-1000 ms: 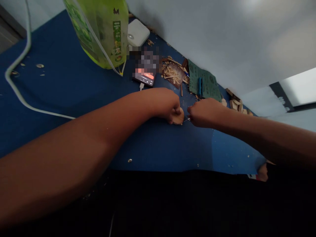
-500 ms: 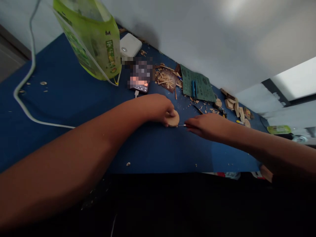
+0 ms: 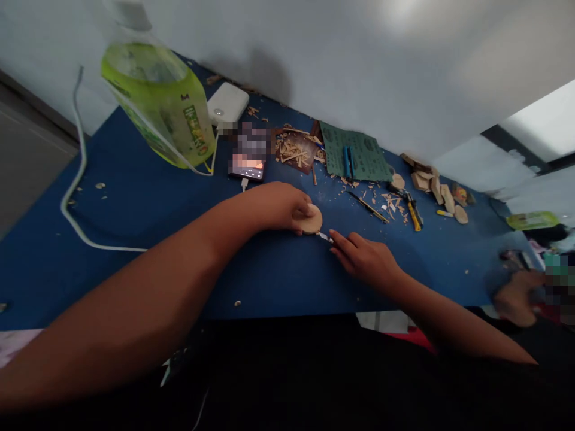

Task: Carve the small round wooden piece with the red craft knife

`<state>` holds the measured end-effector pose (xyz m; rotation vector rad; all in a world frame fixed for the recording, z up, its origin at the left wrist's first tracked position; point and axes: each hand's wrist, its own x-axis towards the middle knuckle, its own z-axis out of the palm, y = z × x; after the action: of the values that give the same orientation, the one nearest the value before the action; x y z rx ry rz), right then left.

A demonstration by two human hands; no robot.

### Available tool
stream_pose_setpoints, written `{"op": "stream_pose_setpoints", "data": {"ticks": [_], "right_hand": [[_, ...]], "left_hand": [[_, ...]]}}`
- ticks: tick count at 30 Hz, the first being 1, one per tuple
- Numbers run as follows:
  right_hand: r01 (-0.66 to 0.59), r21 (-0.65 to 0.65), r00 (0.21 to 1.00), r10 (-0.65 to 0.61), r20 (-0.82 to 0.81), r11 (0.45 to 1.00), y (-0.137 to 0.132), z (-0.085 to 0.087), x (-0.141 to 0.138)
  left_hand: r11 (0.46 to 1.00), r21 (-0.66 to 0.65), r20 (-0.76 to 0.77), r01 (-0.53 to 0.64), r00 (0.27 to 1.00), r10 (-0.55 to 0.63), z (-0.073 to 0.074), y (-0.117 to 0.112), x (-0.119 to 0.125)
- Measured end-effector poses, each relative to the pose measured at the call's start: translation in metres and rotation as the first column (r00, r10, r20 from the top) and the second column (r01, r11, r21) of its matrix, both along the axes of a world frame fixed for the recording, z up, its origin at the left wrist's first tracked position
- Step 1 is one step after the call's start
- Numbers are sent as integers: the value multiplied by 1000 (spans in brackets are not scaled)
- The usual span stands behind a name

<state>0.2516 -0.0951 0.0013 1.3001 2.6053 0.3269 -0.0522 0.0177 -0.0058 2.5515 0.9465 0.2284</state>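
My left hand [image 3: 283, 208] is closed on a small round wooden piece [image 3: 311, 220] and presses it onto the blue table cover [image 3: 148, 197]. My right hand [image 3: 362, 258] lies just right of the piece, fingers pinched round a thin bladed tool [image 3: 324, 237] whose tip touches the wood's lower edge. Both forearms stretch in from the near side.
At the back stand a green bottle [image 3: 157, 102], a white power bank [image 3: 227, 103], a phone [image 3: 247, 158], wood shavings [image 3: 296, 149] and a green mat [image 3: 354, 158]. Wood offcuts [image 3: 433, 188] and a yellow knife [image 3: 413, 212] lie right. A white cable [image 3: 76, 197] loops left. Another person's hand [image 3: 516, 296] is far right.
The view has swung down and back, showing more of the table's right side. My right hand has drawn toward me, lower and further from the wood; my left hand keeps hold of the piece.
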Motion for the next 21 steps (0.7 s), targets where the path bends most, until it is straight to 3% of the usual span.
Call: {"op": "stream_pose_setpoints", "data": {"ticks": [5,12,14,17,19,21], "right_hand": [[-22,44,989,28,-148,999,-3,-18,4],[-102,71,930,120,-346,992,2,-32,14],[-108,47,894,117,-433,993,4,-33,16],[-79,-53,791,30,-611,995,10,-31,20],[-59,-121,692,-47,-720,991,14,-29,23],[-51,-152,609,-90,-788,987,17,-26,27]], "left_hand": [[999,-41,-53,36,998,-38,9,-3,-3],[995,-96,-74,-25,997,18,6,-5,-4],[998,-53,-45,-40,998,37,7,-10,-1],[992,118,195,-41,981,17,17,-24,7],[983,181,426,-10,902,-69,29,-37,14],[979,200,547,41,824,-146,43,-51,18]]}}
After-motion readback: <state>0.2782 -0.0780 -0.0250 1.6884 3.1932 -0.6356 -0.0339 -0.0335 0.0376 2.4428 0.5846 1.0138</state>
